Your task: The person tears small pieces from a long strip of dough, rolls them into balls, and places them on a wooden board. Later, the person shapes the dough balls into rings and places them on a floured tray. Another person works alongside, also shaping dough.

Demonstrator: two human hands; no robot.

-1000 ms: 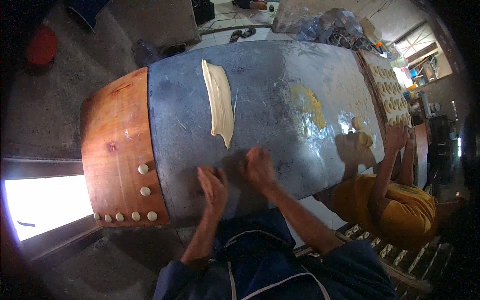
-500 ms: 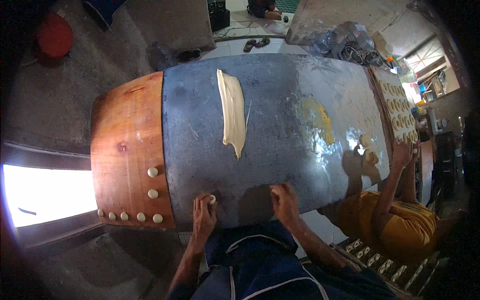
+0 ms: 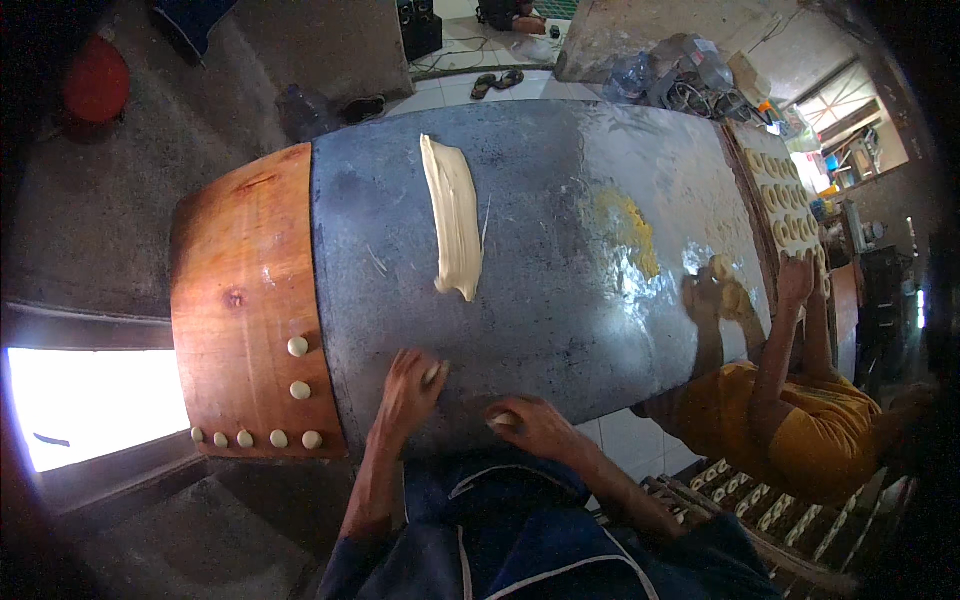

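Observation:
My left hand [image 3: 405, 392] is curled around a small dough ball [image 3: 431, 374] over the near part of the dark work surface [image 3: 390, 290]. To its right, the fingers of my right hand [image 3: 535, 430] close over a small piece of dough [image 3: 508, 420], mostly covered by the hand. Beyond both hands lies a long, pale strip of dough [image 3: 455, 215], its ragged end toward me. Several round dough balls stand on the wooden board [image 3: 235, 260] at the left, among them one ball [image 3: 298, 346] near the board's right edge.
At the right, a co-worker in a yellow shirt [image 3: 800, 430] handles ring-shaped dough [image 3: 781, 228] on a board. More shaped pieces sit on a rack [image 3: 790, 500] below. Plastic bottles [image 3: 630, 75] and sandals [image 3: 497, 84] are past the far edge. Yellow residue [image 3: 630, 230] marks the table.
The strip's thin near tip is gone, and dough now shows in my right hand. That hand has moved left and nearer me; my left hand has shifted slightly away from me. The view has shifted slightly.

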